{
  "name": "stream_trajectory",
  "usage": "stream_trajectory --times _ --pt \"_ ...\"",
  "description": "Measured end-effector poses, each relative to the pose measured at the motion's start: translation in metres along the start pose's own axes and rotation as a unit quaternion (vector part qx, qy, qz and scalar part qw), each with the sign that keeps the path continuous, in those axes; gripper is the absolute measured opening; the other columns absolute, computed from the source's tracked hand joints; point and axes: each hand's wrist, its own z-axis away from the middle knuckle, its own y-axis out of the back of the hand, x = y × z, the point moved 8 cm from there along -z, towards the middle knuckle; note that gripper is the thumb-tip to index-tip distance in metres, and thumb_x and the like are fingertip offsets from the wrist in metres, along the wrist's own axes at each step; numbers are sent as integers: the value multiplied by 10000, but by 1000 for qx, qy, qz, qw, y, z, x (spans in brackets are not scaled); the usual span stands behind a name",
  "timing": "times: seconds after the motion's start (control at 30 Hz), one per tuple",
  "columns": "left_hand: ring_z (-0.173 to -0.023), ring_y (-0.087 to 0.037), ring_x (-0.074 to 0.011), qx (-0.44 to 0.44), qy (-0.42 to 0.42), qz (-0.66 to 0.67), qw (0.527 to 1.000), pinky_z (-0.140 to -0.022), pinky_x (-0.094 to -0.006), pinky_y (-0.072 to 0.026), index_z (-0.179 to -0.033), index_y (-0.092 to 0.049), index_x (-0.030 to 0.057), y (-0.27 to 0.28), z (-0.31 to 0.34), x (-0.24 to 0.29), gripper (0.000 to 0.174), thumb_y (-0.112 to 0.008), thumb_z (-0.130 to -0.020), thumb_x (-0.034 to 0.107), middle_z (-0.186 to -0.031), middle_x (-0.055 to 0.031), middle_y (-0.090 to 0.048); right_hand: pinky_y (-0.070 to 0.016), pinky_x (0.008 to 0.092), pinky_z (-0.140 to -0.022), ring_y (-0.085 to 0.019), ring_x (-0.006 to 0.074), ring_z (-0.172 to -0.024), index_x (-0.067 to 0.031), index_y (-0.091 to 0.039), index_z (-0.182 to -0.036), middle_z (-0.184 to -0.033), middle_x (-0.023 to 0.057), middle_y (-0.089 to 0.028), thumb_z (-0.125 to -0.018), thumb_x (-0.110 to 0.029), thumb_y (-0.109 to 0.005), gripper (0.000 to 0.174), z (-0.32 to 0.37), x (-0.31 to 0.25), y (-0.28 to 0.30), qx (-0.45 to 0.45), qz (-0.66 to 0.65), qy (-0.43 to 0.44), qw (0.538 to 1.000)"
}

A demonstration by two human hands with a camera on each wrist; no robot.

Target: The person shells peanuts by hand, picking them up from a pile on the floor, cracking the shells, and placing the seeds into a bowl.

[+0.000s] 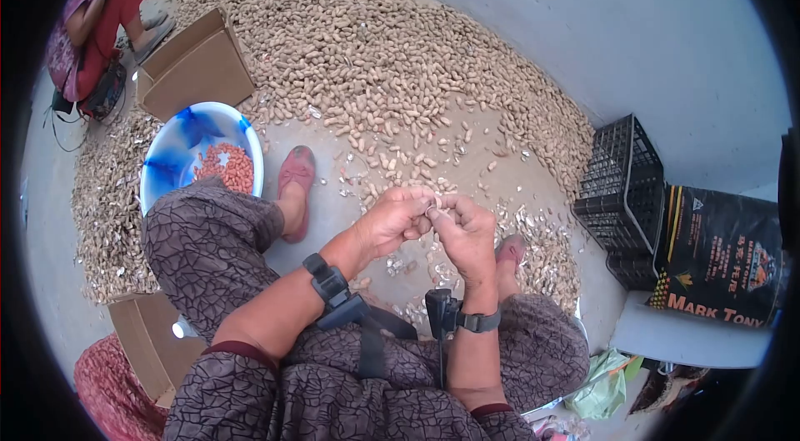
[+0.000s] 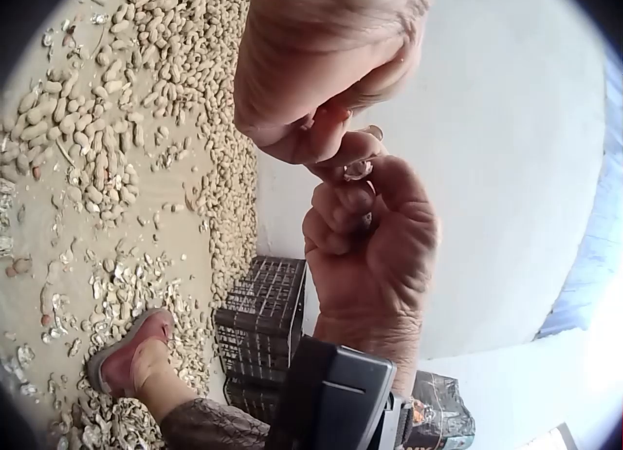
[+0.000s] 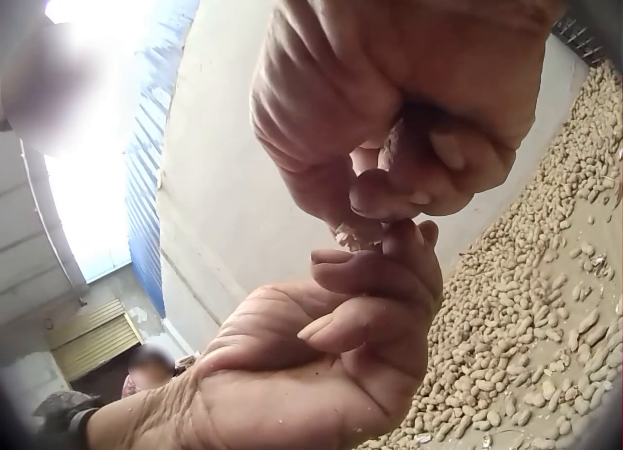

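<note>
Held up in front of the knees, my left hand [image 1: 392, 222] and right hand [image 1: 467, 237] meet at the fingertips. Between them is a peanut [image 3: 352, 238], its pale broken shell showing in the right wrist view. The thumb and fingertips of the left hand pinch one side of it, and those of the right hand pinch the other. Fingers cover most of the peanut; a whitish bit of shell [image 2: 357, 169] shows in the left wrist view. Left of the knees stands a blue and white basin [image 1: 171, 149] with shelled reddish peanuts [image 1: 237, 170] inside.
A large heap of unshelled peanuts [image 1: 358, 49] spreads along the wall. Empty shells [image 1: 542, 266] litter the floor by the feet. A cardboard box [image 1: 200, 66] stands behind the basin. Black crates [image 1: 621, 191] and a printed black box [image 1: 721, 253] are at right. Another person [image 1: 92, 41] sits at far left.
</note>
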Motion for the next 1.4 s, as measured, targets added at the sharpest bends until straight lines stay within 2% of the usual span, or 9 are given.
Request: stream_trajectory --times 0.2,0.37,0.67,0.83,0.97,1.1,1.2,1.3,1.4 --pt "-527 -449 -46 -15 14 -7 1000 -424 -161 -318 -951 -549 -6 -6 1 -1 167 -500 -840 110 -764 -13 -540 -296 151 -413 -394 -8 -474 13 -612 -846 -533 -64 -489 -739 -44 -612 122 2 14 5 -4 -150 -93 984" --pt "-570 -473 -49 17 20 -176 984 -453 -170 -345 -921 -565 7 1 3 2 143 -504 -833 102 -749 0 -548 -348 201 -427 -421 34 -464 -18 -616 -849 -523 -26 -505 -690 -43 -632 161 3 11 11 7 21 -12 1000" --pt "-597 -498 -87 -19 43 61 997 -518 -207 -384 -846 -559 19 -5 3 -5 96 -491 -806 73 -726 -18 -551 -330 166 -444 -402 4 -501 -9 -624 -886 -542 -39 -496 -702 -10 -619 184 4 10 7 17 -132 -37 990" --pt "-614 -511 -127 -32 64 155 985 -542 -240 -398 -754 -514 51 -7 2 -12 79 -480 -804 101 -686 -34 -532 -318 150 -441 -406 -12 -517 9 -625 -859 -571 -56 -512 -720 8 -606 141 6 0 10 36 -78 -9 996" --pt "-583 -503 -119 -5 81 183 980 -517 -232 -390 -749 -509 54 -5 0 -15 77 -472 -806 89 -682 -37 -533 -324 175 -428 -393 3 -485 4 -613 -796 -522 -49 -477 -696 8 -606 101 6 -3 14 63 -37 17 997" --pt "-547 -488 -96 81 78 39 993 -455 -195 -359 -844 -540 8 10 4 -10 113 -436 -807 33 -681 -40 -538 -323 191 -424 -393 16 -470 3 -602 -706 -495 -39 -468 -695 -42 -619 49 7 10 32 60 -32 5 998" --pt "-543 -481 -81 127 83 -58 987 -433 -176 -341 -928 -546 -19 34 5 -14 170 -422 -820 24 -684 -39 -540 -321 207 -418 -415 42 -449 -4 -580 -580 -478 -3 -488 -735 -198 -611 250 14 57 40 -72 -2 -204 976" --pt "-554 -476 -70 91 61 -88 990 -448 -171 -346 -987 -549 -15 27 2 -14 202 -435 -838 61 -714 -41 -554 -321 218 -409 -424 54 -445 2 -590 -610 -479 21 -502 -773 -302 -575 345 12 82 57 21 37 -207 977" --pt "-576 -480 -62 21 26 -131 991 -479 -168 -361 -1005 -551 -6 7 1 -16 215 -473 -830 91 -742 -30 -563 -318 233 -397 -411 79 -430 10 -584 -779 -542 55 -528 -844 -405 -436 446 10 67 38 11 -33 -254 967"
